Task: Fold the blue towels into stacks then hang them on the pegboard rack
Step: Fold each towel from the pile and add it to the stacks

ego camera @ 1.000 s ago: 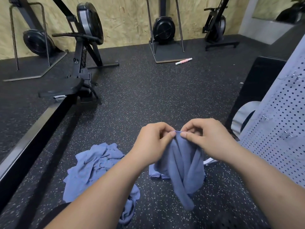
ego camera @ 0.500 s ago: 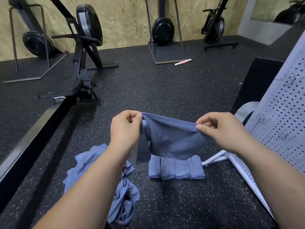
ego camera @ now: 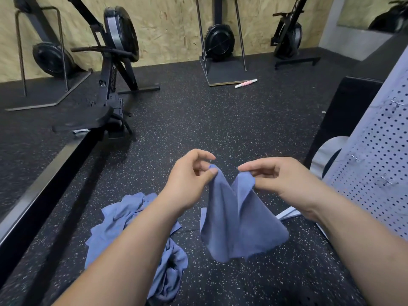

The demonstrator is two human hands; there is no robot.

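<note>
Both hands are held out at mid-view, close together but not touching. One top corner of a blue towel (ego camera: pixel 238 224) is pinched by the left hand (ego camera: pixel 189 177) between thumb and curled fingers. The other corner is pinched by the right hand (ego camera: pixel 282 180) between thumb and forefinger.

A crumpled pile of blue towels (ego camera: pixel 123 219) is seen on the speckled rubber floor (ego camera: pixel 220 129), partly covered by the left forearm. A white pegboard rack (ego camera: pixel 379 173) is stood at the right edge, with metal hooks (ego camera: pixel 386 180) set in its holes. Its white foot (ego camera: pixel 287 214) is seen on the floor under the right wrist. A black box (ego camera: pixel 344 111) is placed behind the rack. A rowing machine (ego camera: pixel 114 62) is stood at the left, its rail (ego camera: pixel 44 180) running toward the camera. A pink and white stick (ego camera: pixel 246 83) is left farther back.

The towel is hung below and between the two hands, sagging into a fold in the middle, clear of the floor. A sliver of blue cloth (ego camera: pixel 202 217) is shown at its left edge; the rest of it is hidden by the towel.
</note>
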